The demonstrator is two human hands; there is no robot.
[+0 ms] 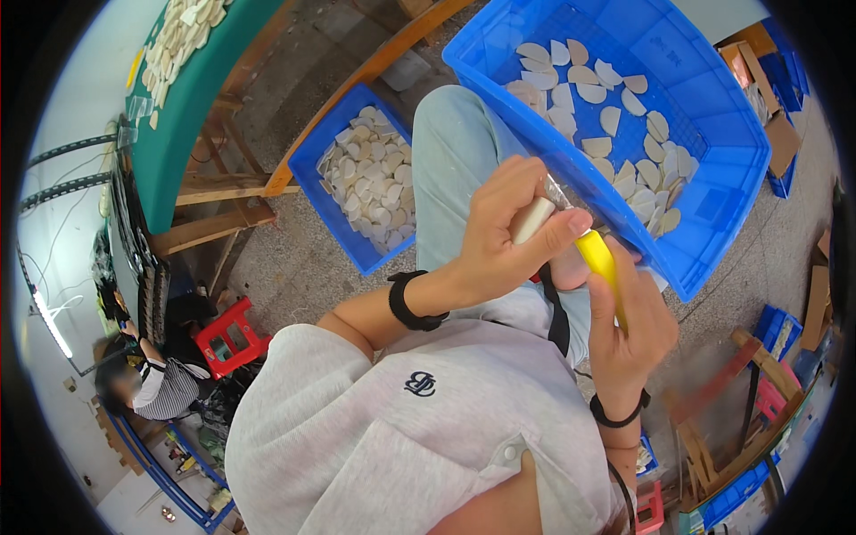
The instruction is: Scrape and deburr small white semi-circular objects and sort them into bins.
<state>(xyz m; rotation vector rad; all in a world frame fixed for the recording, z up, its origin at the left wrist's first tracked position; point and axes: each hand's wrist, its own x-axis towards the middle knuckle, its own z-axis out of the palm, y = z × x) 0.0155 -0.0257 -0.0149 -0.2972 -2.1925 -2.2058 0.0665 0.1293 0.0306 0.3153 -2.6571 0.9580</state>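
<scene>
My left hand [508,227] is closed around a small off-white piece [532,220] with a rounded edge, over my lap beside the large blue bin. My right hand [631,312] grips a slim yellow-handled tool [599,257], whose tip end meets the left thumb; its working end is hidden, so I cannot tell its exact kind. Something clear and shiny [556,192] shows just beyond the left fingers. Scattered flat half-round cream pieces [610,120] lie in the large blue bin [615,27] at the far right.
A smaller blue bin [349,251] full of similar pale pieces [366,178] stands left of my knee. A green-topped table [201,107] with more pieces stands far left. Wooden beams [374,67] cross behind. A person [165,388] sits near a red stool [230,339] at left.
</scene>
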